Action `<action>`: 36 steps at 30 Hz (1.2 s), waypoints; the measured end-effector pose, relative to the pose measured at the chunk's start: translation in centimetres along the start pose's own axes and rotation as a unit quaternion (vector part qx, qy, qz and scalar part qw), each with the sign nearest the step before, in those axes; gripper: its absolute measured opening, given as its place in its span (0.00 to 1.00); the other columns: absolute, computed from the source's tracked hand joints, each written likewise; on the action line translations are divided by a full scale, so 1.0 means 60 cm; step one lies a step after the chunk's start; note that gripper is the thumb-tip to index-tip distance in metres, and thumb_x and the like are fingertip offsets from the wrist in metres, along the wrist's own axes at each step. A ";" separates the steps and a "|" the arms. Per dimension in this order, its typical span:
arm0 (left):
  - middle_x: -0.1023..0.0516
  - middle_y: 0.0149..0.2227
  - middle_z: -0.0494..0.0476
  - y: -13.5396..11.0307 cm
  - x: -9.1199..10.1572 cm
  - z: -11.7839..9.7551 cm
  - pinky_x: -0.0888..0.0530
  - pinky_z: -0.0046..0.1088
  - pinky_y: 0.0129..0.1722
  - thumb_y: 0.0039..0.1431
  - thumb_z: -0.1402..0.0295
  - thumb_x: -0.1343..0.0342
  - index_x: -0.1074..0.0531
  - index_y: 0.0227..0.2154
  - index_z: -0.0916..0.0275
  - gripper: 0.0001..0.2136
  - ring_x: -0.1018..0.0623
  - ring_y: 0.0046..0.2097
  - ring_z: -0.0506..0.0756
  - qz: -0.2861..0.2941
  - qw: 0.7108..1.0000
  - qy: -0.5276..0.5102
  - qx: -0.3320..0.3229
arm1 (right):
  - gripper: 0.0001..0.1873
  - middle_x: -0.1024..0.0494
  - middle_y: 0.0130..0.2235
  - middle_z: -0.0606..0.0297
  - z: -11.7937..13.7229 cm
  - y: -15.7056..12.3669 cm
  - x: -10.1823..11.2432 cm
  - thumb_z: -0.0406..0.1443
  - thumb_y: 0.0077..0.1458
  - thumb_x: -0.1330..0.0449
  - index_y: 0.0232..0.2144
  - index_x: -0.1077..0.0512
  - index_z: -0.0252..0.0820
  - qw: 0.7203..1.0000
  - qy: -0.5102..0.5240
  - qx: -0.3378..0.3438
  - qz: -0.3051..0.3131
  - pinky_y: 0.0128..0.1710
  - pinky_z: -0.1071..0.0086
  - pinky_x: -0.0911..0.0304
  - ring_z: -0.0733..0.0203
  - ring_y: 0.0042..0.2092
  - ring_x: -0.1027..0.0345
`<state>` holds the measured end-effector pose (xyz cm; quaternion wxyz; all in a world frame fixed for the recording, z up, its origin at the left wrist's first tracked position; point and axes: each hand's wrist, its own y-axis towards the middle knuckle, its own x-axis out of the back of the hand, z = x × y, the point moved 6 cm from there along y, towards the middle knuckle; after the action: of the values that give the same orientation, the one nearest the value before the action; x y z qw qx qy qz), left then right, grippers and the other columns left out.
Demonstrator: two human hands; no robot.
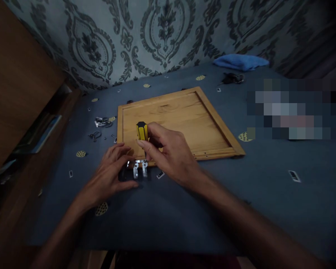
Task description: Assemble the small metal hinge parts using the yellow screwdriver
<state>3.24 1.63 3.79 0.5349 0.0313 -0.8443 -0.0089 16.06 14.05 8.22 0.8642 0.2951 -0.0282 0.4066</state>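
A framed wooden panel (168,119) lies flat on the dark blue cloth. At its near left edge sits a shiny metal bracket (140,164) with two curved prongs pointing toward me. My right hand (168,151) grips a screwdriver (142,131) by its yellow and black handle, held upright over the bracket. Its shaft is mostly behind my fingers, so I cannot tell whether the tip touches a screw. My left hand (113,168) rests at the panel's near left corner, fingers and thumb apart around the bracket's left end. Whether its fingertips press the bracket is unclear.
Left of the panel lie small metal parts (102,121) and a dark wire-like piece (95,135). A blue cloth (240,62) and a black object (232,78) are at the back right. Wooden shelving (36,142) borders the left side; a patterned wall stands behind.
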 end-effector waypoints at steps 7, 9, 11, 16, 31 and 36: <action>0.30 0.61 0.63 0.001 0.002 -0.001 0.35 0.59 0.67 0.57 0.52 0.31 0.25 0.52 0.56 0.24 0.37 0.68 0.70 -0.012 1.000 -0.006 -0.001 | 0.12 0.32 0.27 0.70 -0.002 0.000 0.001 0.35 0.66 0.43 0.29 0.40 0.46 1.000 -0.002 -0.014 0.005 0.29 0.69 0.43 0.61 0.32 0.34; 0.30 0.62 0.62 0.002 0.001 -0.001 0.36 0.59 0.67 0.56 0.51 0.31 0.26 0.53 0.55 0.24 0.37 0.67 0.70 -0.016 1.000 -0.008 0.001 | 0.13 0.32 0.27 0.69 -0.002 0.000 0.001 0.35 0.66 0.43 0.29 0.41 0.47 1.000 -0.006 -0.016 0.005 0.28 0.69 0.43 0.61 0.31 0.34; 0.30 0.62 0.62 0.002 -0.001 -0.001 0.36 0.60 0.67 0.56 0.49 0.31 0.26 0.53 0.54 0.25 0.37 0.68 0.70 -0.020 1.000 -0.011 0.001 | 0.13 0.32 0.26 0.70 -0.002 0.000 0.001 0.35 0.66 0.44 0.29 0.42 0.47 1.000 -0.009 -0.017 0.005 0.28 0.69 0.43 0.61 0.31 0.35; 0.30 0.62 0.62 0.000 -0.006 0.000 0.37 0.60 0.67 0.55 0.49 0.31 0.26 0.52 0.54 0.26 0.38 0.68 0.70 -0.033 0.999 -0.008 -0.011 | 0.13 0.32 0.26 0.70 -0.002 0.001 -0.001 0.35 0.65 0.44 0.29 0.42 0.47 1.000 -0.014 -0.018 0.007 0.29 0.69 0.43 0.62 0.31 0.35; 0.29 0.61 0.63 0.000 -0.005 0.002 0.37 0.58 0.68 0.57 0.52 0.31 0.26 0.49 0.58 0.22 0.38 0.68 0.70 -0.019 1.000 -0.001 -0.011 | 0.12 0.33 0.26 0.71 -0.001 0.000 0.003 0.34 0.66 0.43 0.29 0.39 0.45 0.999 -0.031 -0.016 0.004 0.30 0.69 0.44 0.64 0.29 0.37; 0.29 0.60 0.63 -0.001 -0.006 0.003 0.36 0.58 0.67 0.56 0.51 0.31 0.25 0.49 0.59 0.23 0.37 0.67 0.69 -0.016 1.000 -0.002 -0.013 | 0.10 0.32 0.26 0.71 -0.003 0.000 0.003 0.35 0.66 0.42 0.30 0.36 0.44 0.999 -0.035 -0.021 -0.002 0.31 0.70 0.43 0.65 0.29 0.36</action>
<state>3.21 1.59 3.40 0.5336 0.0382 -0.8444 -0.0287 16.15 14.28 8.14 0.8693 0.2916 -0.0666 0.3935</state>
